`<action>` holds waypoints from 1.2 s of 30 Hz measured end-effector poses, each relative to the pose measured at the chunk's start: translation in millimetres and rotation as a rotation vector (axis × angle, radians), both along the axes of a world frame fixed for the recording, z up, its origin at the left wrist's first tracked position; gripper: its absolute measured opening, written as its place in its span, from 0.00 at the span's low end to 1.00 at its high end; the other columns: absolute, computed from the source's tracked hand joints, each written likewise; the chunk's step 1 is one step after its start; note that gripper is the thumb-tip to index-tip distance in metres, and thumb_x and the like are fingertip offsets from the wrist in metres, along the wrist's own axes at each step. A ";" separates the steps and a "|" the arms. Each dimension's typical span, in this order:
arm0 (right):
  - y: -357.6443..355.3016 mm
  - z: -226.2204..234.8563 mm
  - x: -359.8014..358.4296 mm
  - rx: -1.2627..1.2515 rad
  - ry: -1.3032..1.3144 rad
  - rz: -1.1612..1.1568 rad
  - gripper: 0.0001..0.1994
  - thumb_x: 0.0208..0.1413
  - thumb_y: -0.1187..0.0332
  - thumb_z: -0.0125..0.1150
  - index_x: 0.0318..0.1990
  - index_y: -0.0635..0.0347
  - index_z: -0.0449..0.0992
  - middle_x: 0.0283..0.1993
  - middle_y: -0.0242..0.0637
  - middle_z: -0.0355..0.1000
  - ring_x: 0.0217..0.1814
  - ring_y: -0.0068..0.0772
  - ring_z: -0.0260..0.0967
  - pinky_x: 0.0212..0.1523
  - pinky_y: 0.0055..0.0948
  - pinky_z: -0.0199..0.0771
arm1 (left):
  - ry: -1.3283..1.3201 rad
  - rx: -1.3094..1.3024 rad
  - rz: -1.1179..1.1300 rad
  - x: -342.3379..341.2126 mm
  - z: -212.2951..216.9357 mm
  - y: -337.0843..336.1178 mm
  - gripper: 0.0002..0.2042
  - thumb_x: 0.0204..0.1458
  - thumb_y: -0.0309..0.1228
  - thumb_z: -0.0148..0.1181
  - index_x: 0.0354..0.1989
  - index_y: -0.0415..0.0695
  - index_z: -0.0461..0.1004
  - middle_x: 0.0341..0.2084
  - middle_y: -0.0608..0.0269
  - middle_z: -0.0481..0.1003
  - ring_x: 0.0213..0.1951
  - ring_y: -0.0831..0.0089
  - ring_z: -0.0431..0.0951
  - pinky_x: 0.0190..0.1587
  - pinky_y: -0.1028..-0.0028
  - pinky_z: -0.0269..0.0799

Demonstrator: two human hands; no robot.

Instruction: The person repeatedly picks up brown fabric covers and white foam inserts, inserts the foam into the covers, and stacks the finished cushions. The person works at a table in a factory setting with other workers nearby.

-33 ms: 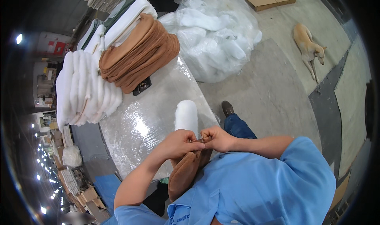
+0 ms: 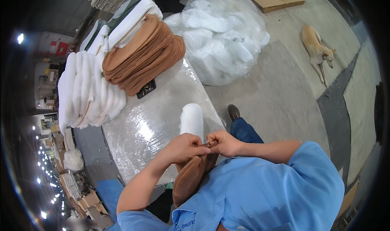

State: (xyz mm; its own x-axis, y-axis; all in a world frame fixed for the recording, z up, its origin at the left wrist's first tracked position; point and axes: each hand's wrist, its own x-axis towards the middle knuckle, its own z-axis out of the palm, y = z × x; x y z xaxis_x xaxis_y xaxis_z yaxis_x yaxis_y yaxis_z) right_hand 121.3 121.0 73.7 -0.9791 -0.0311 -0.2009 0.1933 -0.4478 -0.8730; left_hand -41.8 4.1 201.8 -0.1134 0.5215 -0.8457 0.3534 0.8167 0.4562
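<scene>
Close to my body, a brown fabric cover point(image 2: 188, 181) hangs down from my two hands. My left hand point(image 2: 187, 146) pinches its upper edge between thumb and fingers. Right beside it, my right hand point(image 2: 224, 143) grips the same edge, the fingertips of both hands nearly touching. A rounded white padding piece point(image 2: 191, 119) sticks out beyond my hands, over the table; its near end is hidden behind them and the brown cloth. Whether the padding sits inside the cover cannot be made out.
The plastic-wrapped table point(image 2: 162, 93) carries a stack of brown covers point(image 2: 142, 54), white padding pieces point(image 2: 87, 91) and a small dark object point(image 2: 146, 89). Beyond its right edge stands a big clear bag of white filling point(image 2: 221, 38). A tan dog point(image 2: 317, 48) lies on the floor at right.
</scene>
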 end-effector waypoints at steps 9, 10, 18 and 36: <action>15.4 2.4 -11.7 -0.359 -0.100 0.137 0.07 0.62 0.78 0.68 0.38 0.58 0.75 0.37 0.27 0.78 0.48 0.17 0.75 0.50 0.24 0.74 | 0.361 0.412 -0.227 8.0 14.5 8.4 0.10 0.62 0.40 0.65 0.38 0.47 0.82 0.30 0.58 0.83 0.34 0.59 0.84 0.38 0.66 0.78; 17.1 1.7 -13.7 -0.390 -0.115 0.188 0.04 0.63 0.76 0.68 0.42 0.60 0.78 0.40 0.29 0.80 0.52 0.19 0.76 0.55 0.25 0.75 | 0.407 0.446 -0.243 7.7 12.3 6.8 0.09 0.62 0.40 0.64 0.38 0.48 0.82 0.30 0.58 0.83 0.34 0.57 0.84 0.38 0.65 0.78; 25.7 -4.6 -19.7 0.124 0.007 0.315 0.15 0.70 0.57 0.63 0.51 0.59 0.82 0.48 0.35 0.81 0.54 0.30 0.76 0.55 0.35 0.74 | 0.335 0.315 -0.125 -1.5 18.4 1.2 0.12 0.63 0.42 0.65 0.36 0.45 0.82 0.27 0.60 0.82 0.33 0.65 0.84 0.36 0.67 0.77; 53.8 9.0 -69.1 1.002 0.478 0.075 0.18 0.71 0.52 0.56 0.49 0.57 0.83 0.83 0.64 0.37 0.85 0.71 0.32 0.80 0.58 0.42 | 0.644 0.825 -0.291 -55.7 -29.8 -10.3 0.11 0.58 0.38 0.69 0.36 0.43 0.78 0.73 0.38 0.57 0.66 0.37 0.68 0.66 0.53 0.70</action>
State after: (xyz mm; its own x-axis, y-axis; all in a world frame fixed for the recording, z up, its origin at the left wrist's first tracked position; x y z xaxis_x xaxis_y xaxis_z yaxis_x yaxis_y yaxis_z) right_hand 52.2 174.9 82.7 -0.9650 -0.1285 0.2287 -0.2622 0.5001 -0.8254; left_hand -97.5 -6.2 171.9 -0.1904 0.9805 -0.0478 0.8534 0.1894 0.4856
